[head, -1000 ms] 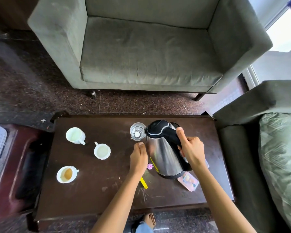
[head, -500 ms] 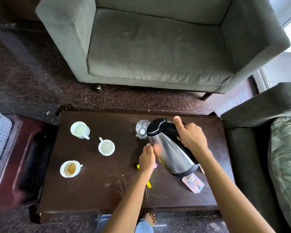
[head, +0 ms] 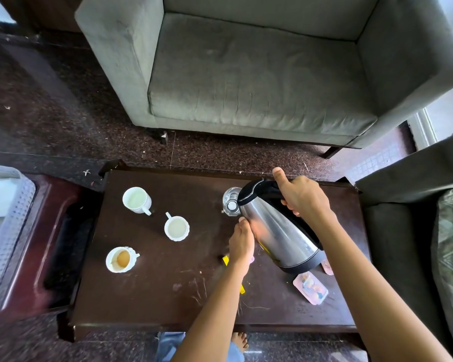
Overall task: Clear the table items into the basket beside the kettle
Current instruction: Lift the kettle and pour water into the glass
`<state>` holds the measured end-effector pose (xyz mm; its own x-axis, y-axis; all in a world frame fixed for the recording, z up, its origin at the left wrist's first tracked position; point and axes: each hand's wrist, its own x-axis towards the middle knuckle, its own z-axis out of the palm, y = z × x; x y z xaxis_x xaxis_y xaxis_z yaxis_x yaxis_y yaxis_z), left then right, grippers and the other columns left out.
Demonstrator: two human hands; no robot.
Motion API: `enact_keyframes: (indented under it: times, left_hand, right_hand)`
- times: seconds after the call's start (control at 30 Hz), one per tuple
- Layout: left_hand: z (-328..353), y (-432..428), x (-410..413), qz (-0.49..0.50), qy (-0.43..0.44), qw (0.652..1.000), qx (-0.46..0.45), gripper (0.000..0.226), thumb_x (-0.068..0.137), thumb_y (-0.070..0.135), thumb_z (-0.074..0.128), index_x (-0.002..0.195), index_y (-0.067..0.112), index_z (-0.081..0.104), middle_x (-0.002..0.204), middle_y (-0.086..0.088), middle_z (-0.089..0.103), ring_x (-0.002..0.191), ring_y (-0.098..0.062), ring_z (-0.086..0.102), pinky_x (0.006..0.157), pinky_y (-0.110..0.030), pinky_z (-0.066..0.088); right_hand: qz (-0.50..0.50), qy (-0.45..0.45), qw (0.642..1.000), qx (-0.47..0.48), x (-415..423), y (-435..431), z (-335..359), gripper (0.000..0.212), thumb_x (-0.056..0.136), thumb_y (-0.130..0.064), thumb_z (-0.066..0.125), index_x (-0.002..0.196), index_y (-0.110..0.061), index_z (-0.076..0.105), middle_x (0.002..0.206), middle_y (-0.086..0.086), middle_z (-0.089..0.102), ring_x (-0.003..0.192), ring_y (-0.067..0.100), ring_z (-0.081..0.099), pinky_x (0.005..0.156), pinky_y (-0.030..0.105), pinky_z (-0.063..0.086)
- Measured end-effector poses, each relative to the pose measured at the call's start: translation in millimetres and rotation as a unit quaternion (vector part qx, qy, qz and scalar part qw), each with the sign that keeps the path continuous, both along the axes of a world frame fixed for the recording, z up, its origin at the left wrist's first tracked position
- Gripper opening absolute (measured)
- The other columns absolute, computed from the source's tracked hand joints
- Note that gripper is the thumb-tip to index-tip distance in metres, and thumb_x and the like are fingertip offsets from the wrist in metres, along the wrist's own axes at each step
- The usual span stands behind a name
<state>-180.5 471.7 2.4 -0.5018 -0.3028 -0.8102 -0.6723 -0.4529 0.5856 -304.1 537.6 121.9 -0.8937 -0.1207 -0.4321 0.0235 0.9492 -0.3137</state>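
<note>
Brushed steel kettle (head: 277,236) with glossy black plastic lid, scratched dark wood table (head: 152,291), matt grey fabric sofa (head: 246,82), were seen.

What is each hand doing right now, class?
Left hand: fingers together, pressed against the kettle side, gripping nothing.
Right hand: closed around the kettle's black handle, tilting it.

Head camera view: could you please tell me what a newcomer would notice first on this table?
The steel kettle stands out first, tilted toward a glass near the table's far edge, with the right hand gripping its black handle and the left hand against its side. Next come three white cups on the left half of the dark table; the nearest holds brown liquid. A big grey sofa fills the background.
</note>
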Motion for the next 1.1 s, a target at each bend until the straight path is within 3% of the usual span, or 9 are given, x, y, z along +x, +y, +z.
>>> enact_keyframes:
  times: [0.47, 0.8, 1.1]
  left_hand:
    - [4.1, -1.6, -2.3, -0.003, -0.005, 1.0, -0.007, 0.064, 0.087, 0.061, 0.021, 0.124, 0.019, 0.054, 0.126, -0.02, 0.059, 0.114, -0.038, 0.055, 0.103, -0.046, 0.042]
    - [11.5, 2.9, -2.7, 0.007, 0.008, 1.0, -0.002, 0.067, 0.086, 0.062, 0.019, 0.128, 0.02, 0.051, 0.133, -0.019, 0.054, 0.117, -0.038, 0.055, 0.104, -0.048, 0.041]
    - [14.9, 6.1, -2.2, 0.003, 0.011, 1.0, -0.015, 0.067, 0.089, 0.06, 0.016, 0.131, 0.02, 0.049, 0.133, -0.019, 0.054, 0.118, -0.038, 0.054, 0.104, -0.048, 0.041]
  right_hand:
    - [-0.003, -0.03, 0.999, 0.019, -4.4, -11.4, 11.6, 0.084, 0.088, -0.074, 0.022, 0.058, -0.007, 0.063, 0.064, 0.01, 0.07, 0.058, 0.028, 0.066, 0.074, 0.042, 0.057]
    - [0.003, -0.022, 0.999, 0.037, -3.6, -18.3, 24.1, 0.084, 0.088, -0.074, 0.023, 0.054, -0.007, 0.062, 0.059, 0.009, 0.067, 0.056, 0.028, 0.066, 0.073, 0.04, 0.057]
    - [0.013, -0.004, 0.999, 0.038, -3.0, -19.5, 29.5, 0.081, 0.087, -0.073, 0.025, 0.054, -0.01, 0.062, 0.056, 0.004, 0.065, 0.064, 0.027, 0.066, 0.082, 0.043, 0.055]
